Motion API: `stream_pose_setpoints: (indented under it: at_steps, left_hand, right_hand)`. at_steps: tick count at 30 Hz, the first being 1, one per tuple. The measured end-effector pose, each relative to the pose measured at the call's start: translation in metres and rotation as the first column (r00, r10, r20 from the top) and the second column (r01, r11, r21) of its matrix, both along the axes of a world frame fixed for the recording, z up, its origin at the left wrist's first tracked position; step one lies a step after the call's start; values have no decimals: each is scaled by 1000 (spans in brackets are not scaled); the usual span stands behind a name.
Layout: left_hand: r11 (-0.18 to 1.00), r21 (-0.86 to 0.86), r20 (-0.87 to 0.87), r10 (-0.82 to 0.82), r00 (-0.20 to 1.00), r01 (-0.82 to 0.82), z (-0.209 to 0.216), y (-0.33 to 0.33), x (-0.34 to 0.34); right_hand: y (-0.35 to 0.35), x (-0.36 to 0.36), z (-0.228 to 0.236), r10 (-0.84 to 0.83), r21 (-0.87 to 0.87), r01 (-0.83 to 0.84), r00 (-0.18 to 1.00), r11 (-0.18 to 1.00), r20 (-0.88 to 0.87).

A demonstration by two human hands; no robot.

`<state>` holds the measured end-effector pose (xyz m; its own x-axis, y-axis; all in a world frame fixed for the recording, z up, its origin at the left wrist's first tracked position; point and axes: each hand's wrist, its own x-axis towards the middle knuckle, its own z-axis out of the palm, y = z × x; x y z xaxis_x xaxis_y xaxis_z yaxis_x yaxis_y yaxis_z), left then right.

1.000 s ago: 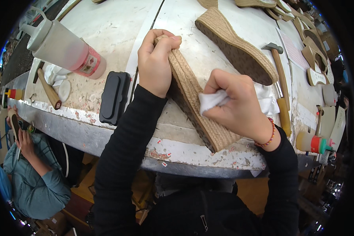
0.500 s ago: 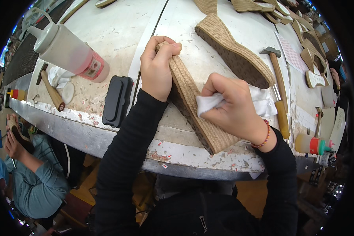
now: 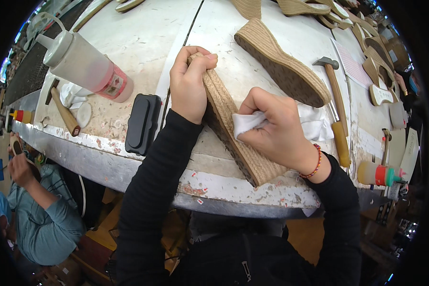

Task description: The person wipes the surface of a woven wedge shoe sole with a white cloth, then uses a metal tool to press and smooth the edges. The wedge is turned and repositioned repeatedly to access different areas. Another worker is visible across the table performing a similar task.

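Note:
A wedge shoe (image 3: 223,99) with a braided rope-covered side lies tilted over the near part of the table, its dark sole toward my left arm. My left hand (image 3: 189,88) is closed round its narrow far end, thumb on top. In my right hand (image 3: 279,128) a white cloth (image 3: 247,123) is pinched and pressed to the braided side; the cloth's loose part (image 3: 315,125) trails out behind the hand. Beyond it rests a second braided wedge (image 3: 281,62) on its side, its patterned sole facing me.
On the left stand a squeeze bottle (image 3: 88,62), a black case (image 3: 143,124) and a hammer (image 3: 64,109). Another hammer (image 3: 336,86) and a yellow-handled tool (image 3: 341,143) lie right. More wedges (image 3: 302,7) fill the far right. A co-worker (image 3: 45,205) sits left.
My right hand and the cloth have slid slightly left along the shoe's braided side. My left hand keeps its hold. The co-worker's hands have shifted.

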<state>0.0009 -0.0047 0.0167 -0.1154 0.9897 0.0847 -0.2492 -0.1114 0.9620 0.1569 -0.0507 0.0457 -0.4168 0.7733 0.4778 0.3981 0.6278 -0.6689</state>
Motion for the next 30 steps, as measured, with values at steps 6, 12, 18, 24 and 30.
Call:
stream_pose_setpoints:
  at_steps: [6,12,18,24,30]
  left_hand:
    - [1000,-6,8,0,1000,0,0,0,1]
    - [998,-25,-16,-55,998,55,0,1,-3]
    - [995,-36,4,-94,996,94,-4,4,-6]
    - [996,-35,-3,-78,997,77,-5,4,-7]
    - [997,-22,17,-75,997,75,-3,3,-4]
  right_hand:
    - [0,2,0,27,-23,-27,1000,999,11]
    - [14,17,13,-262,-470,-11,819,883,-511]
    - [17,39,16,-46,-567,-122,961,815,-273]
    - [6,31,10,82,-534,-125,991,836,-103]
    - [-1,21,13,10,-634,-92,991,768,-132]
